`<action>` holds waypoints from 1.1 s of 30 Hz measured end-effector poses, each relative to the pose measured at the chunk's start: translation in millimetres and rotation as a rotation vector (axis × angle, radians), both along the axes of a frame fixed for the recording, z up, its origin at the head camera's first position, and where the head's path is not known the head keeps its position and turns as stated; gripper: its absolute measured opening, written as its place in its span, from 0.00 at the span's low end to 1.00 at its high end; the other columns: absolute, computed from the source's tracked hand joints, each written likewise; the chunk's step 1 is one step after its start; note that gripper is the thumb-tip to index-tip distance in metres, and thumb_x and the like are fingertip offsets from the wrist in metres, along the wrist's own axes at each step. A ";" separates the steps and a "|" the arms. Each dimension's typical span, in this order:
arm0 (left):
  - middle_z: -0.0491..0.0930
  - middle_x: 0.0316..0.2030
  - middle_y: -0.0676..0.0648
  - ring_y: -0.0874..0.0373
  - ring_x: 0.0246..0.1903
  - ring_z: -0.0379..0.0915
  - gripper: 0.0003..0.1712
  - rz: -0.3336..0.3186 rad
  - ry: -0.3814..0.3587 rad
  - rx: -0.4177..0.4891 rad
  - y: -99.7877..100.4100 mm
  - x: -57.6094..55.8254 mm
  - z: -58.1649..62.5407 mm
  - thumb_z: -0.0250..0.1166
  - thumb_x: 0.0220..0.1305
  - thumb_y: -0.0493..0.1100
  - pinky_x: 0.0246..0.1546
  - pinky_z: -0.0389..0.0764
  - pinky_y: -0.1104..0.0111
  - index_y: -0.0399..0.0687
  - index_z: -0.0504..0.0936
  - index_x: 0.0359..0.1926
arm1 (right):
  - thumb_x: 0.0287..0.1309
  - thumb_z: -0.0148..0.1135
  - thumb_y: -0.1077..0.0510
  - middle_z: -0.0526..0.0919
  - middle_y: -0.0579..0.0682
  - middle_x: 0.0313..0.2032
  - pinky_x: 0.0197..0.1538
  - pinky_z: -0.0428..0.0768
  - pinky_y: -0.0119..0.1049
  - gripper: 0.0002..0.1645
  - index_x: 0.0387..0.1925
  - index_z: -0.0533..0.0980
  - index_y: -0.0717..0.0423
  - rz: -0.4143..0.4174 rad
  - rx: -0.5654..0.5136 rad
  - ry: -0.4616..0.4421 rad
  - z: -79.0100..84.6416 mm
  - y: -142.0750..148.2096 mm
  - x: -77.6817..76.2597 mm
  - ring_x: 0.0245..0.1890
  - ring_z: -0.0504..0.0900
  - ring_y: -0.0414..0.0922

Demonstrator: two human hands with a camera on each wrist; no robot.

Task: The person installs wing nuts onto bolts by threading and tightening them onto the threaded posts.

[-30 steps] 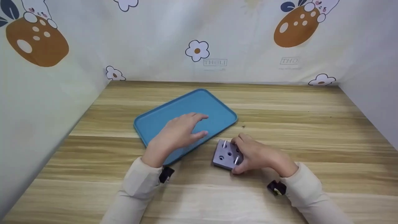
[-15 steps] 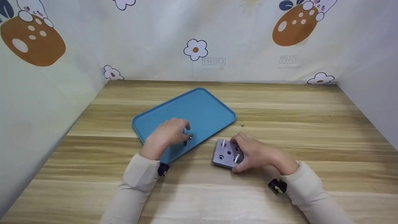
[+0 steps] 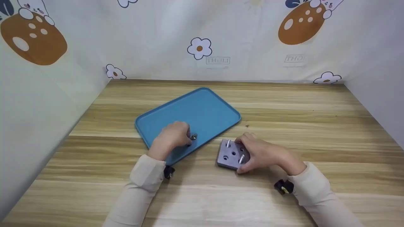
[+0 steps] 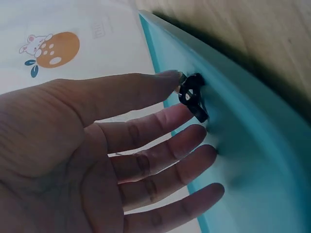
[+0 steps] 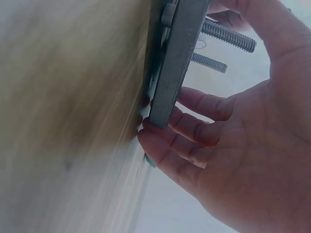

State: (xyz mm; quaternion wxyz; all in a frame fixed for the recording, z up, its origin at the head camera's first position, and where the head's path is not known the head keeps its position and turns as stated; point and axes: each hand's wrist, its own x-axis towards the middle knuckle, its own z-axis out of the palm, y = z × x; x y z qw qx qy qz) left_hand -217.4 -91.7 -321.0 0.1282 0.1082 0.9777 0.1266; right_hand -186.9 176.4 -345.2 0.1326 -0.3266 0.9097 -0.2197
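In the head view my left hand (image 3: 173, 137) reaches down into the blue tray (image 3: 217, 108). Its thumb and index finger pinch a small dark metal part, apparently a wing nut (image 4: 188, 95), with a round hole and two lobes; the other fingers are spread in the left wrist view. My right hand (image 3: 260, 155) grips the right side of a grey metal plate (image 3: 229, 161) with several round holes. Two threaded bolts (image 5: 228, 35) stick up through it. From the side, a bolt head (image 5: 167, 15) shows beneath the plate, near the table.
The wooden table (image 3: 300, 113) surrounds tray and plate. A printed curtain (image 3: 151, 37) closes off its back, with pale walls at left and right. The tray's low rim runs between my left hand and the plate.
My left hand has lowered into the tray and its thumb and index finger have closed on the small metal part. The right hand keeps its grip on the plate, almost unmoved.
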 end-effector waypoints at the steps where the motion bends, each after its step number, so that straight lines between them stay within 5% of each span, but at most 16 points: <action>1: 0.67 0.20 0.51 0.57 0.21 0.60 0.12 -0.001 -0.001 0.002 -0.4 -0.4 -0.1 0.67 0.52 0.40 0.23 0.62 0.67 0.45 0.73 0.18 | 0.36 0.74 0.45 0.69 0.53 0.45 0.45 0.69 0.36 0.47 0.54 0.64 0.65 0.003 0.001 0.002 0.5 0.2 -0.1 0.43 0.66 0.45; 7: 0.56 0.14 0.52 0.58 0.18 0.55 0.21 0.006 -0.009 -0.022 -1.6 -1.3 -0.9 0.65 0.51 0.35 0.20 0.58 0.68 0.48 0.63 0.11 | 0.36 0.74 0.45 0.69 0.52 0.45 0.44 0.69 0.36 0.47 0.55 0.64 0.64 -0.018 0.005 -0.026 1.4 0.1 -0.6 0.43 0.66 0.45; 16: 0.51 0.14 0.52 0.59 0.15 0.51 0.21 0.030 -0.052 0.010 -2.8 -2.1 0.4 0.54 0.53 0.30 0.16 0.55 0.70 0.49 0.57 0.11 | 0.36 0.74 0.44 0.69 0.53 0.46 0.44 0.70 0.37 0.48 0.55 0.64 0.63 -0.023 0.006 -0.043 1.3 0.1 -0.2 0.44 0.66 0.45; 26: 0.47 0.12 0.54 0.62 0.13 0.41 0.23 0.034 0.068 0.099 -2.2 1.6 7.5 0.53 0.50 0.28 0.14 0.46 0.71 0.50 0.54 0.09 | 0.37 0.73 0.44 0.68 0.54 0.47 0.45 0.69 0.37 0.48 0.56 0.63 0.65 -0.010 0.004 -0.045 1.2 0.9 -1.4 0.44 0.67 0.45; 29: 0.53 0.14 0.53 0.61 0.16 0.46 0.19 0.017 0.122 0.130 3.7 4.8 8.3 0.55 0.52 0.30 0.16 0.51 0.71 0.48 0.59 0.13 | 0.37 0.73 0.44 0.69 0.53 0.46 0.44 0.69 0.36 0.48 0.55 0.63 0.65 0.004 0.004 -0.024 0.5 1.5 -2.0 0.43 0.66 0.45; 33: 0.74 0.26 0.49 0.58 0.26 0.68 0.02 -0.023 0.181 0.174 14.7 10.3 9.7 0.60 0.56 0.35 0.28 0.72 0.66 0.43 0.75 0.28 | 0.37 0.73 0.43 0.69 0.53 0.45 0.43 0.68 0.35 0.49 0.55 0.63 0.66 0.010 0.004 -0.018 -0.1 2.5 -2.4 0.42 0.66 0.45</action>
